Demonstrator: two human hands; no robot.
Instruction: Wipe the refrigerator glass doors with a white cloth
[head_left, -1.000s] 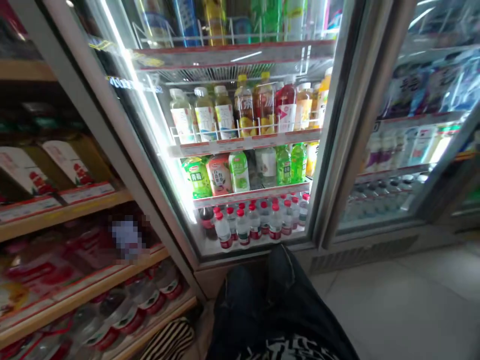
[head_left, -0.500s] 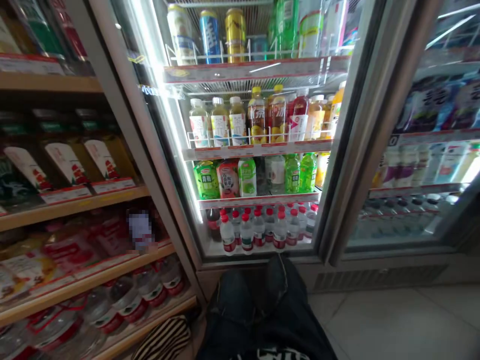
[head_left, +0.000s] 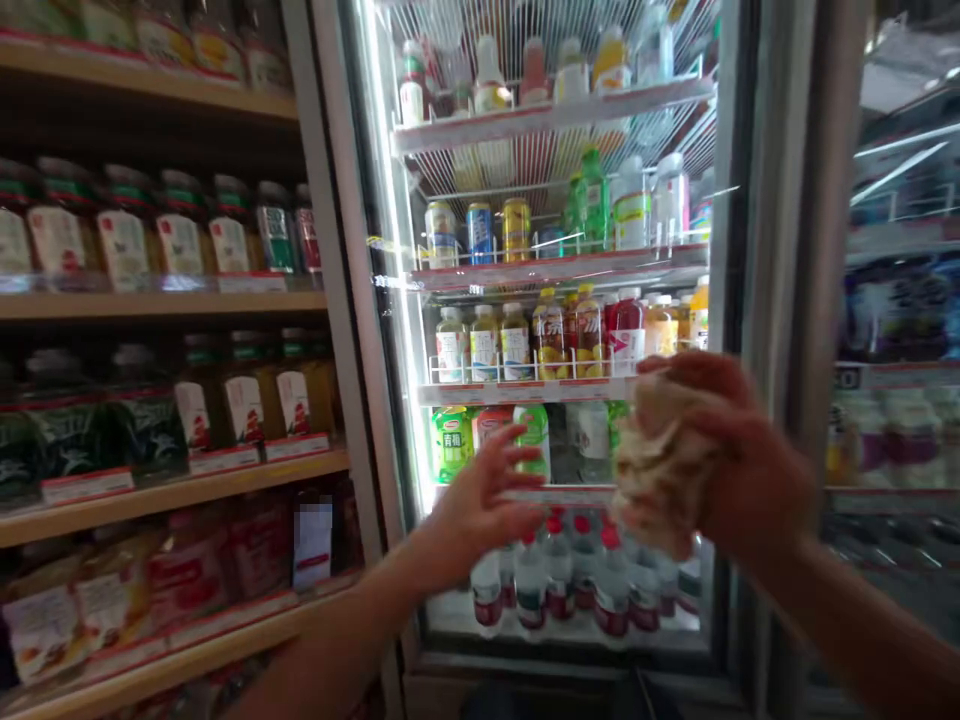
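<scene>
Both my hands are raised in front of a lit drinks fridge (head_left: 739, 300) with a glass door. My right hand (head_left: 739, 455) is closed around a crumpled pale cloth (head_left: 660, 470), held close to the glass at the level of the third shelf. My left hand (head_left: 484, 500) is open, fingers spread, just left of the cloth and in front of the green bottles (head_left: 451, 440). Behind the glass stand rows of juice bottles (head_left: 551, 335), cans (head_left: 480, 232) and red-capped water bottles (head_left: 555, 580) at the bottom.
Wooden shelves (head_left: 165, 302) with bottled drinks and packets stand to the left of the fridge. A second glass-door fridge (head_left: 900, 330) stands to the right, its contents dim behind reflections.
The view has tilted up from my legs and the floor to the fridge shelves. Both hands have come into view, the right holding the cloth.
</scene>
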